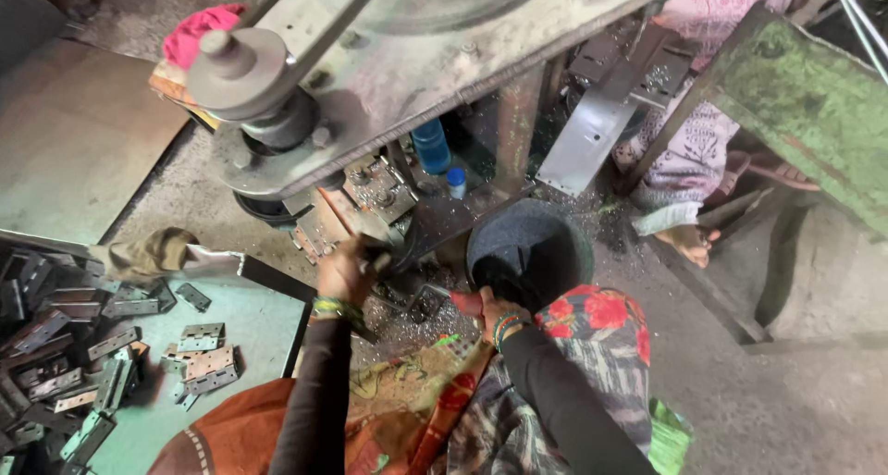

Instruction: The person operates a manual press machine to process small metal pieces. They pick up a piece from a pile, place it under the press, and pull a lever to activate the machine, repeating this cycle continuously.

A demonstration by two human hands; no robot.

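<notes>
A pale green board (250,322) lay at the lower left, and loose metal hinges (205,359) were scattered flat on it, with a thicker heap of hinges (55,345) piled toward its left edge. A crumpled brownish cloth (148,251) rested at the board's upper rim. Beside the board, the grey concrete floor (786,392) carried metal shavings (416,320) and a dark round bucket (529,244).

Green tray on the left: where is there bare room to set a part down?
The green tray is bare along its right side, between the small cluster of hinges and its dark edge. Its left side is crowded with the hinge pile. Around the left hand at the press, space is tight.
</notes>
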